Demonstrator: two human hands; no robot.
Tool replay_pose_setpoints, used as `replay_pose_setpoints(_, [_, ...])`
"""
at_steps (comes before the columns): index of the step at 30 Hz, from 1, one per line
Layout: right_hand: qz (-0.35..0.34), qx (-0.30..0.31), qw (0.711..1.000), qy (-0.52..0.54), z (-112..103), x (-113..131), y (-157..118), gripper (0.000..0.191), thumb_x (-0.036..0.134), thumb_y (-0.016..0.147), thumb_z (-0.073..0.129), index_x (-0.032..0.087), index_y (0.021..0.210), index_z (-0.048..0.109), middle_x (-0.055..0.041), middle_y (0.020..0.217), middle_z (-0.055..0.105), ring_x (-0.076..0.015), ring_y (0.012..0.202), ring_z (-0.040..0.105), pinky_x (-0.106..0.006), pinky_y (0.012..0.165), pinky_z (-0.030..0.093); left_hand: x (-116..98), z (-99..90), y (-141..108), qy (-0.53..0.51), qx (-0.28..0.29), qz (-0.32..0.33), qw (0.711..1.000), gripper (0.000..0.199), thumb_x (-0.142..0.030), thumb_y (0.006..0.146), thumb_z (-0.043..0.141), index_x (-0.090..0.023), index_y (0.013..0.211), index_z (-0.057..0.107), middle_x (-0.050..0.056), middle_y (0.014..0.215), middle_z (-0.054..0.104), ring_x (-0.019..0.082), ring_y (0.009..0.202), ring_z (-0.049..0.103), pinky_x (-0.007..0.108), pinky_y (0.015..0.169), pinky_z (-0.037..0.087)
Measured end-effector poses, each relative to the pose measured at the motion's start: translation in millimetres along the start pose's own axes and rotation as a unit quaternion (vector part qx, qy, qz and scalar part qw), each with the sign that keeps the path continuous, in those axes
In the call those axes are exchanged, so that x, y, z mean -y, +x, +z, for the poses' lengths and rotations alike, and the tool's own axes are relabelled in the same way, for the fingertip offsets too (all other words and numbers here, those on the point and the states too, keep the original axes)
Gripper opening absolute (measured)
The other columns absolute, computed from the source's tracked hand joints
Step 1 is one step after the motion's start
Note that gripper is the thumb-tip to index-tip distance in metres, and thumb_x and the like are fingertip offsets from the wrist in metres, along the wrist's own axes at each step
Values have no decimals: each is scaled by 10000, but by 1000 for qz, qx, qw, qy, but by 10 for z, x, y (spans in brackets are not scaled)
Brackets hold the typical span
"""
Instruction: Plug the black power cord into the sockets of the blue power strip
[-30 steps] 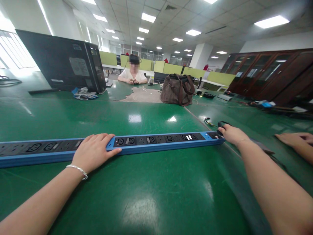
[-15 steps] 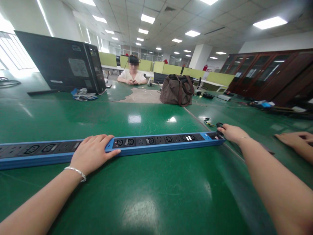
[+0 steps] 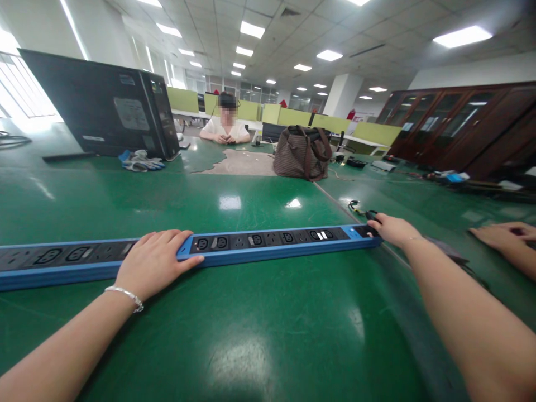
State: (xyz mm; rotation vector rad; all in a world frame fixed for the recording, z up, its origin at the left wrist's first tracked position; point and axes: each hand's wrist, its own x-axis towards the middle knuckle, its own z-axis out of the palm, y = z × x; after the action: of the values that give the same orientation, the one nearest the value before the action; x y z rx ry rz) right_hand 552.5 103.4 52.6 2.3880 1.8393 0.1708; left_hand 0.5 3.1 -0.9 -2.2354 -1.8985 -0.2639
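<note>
Both bare forearms [image 3: 71, 352] stretch toward the far edge of the table [image 3: 293, 318]. The left hand [image 3: 154, 258] lies palm down, thumb spread; the right hand [image 3: 392, 230] has its fingers curled closed.

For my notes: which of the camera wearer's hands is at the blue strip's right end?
The right hand, holding a black object; the left hand lies across the blue strip, further left.
</note>
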Motion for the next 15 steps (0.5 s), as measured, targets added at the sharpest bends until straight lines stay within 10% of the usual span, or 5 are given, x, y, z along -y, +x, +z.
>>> replay_pose_setpoints(10, [43, -86, 991, 92, 284, 60, -84, 462, 430, 865, 298, 133, 1102, 561, -206, 1069, 608, -316, 950, 576, -416, 784, 425, 4, 5, 3, -12, -7, -1, 1000, 722, -692, 764, 356, -168, 1222, 548, 146, 1166, 607, 319, 1043, 556, 462, 950, 357])
replay_pose_setpoints(15, [147, -159, 924, 316, 505, 198, -222, 524, 437, 858, 296, 166, 1276, 460, -171, 1193, 573, -294, 1073, 536, -388, 858, 418, -6, -5, -7, -12, -7, -2, 1000, 721, -692, 772, 350, -165, 1224, 544, 134, 1170, 605, 306, 1059, 547, 445, 956, 352])
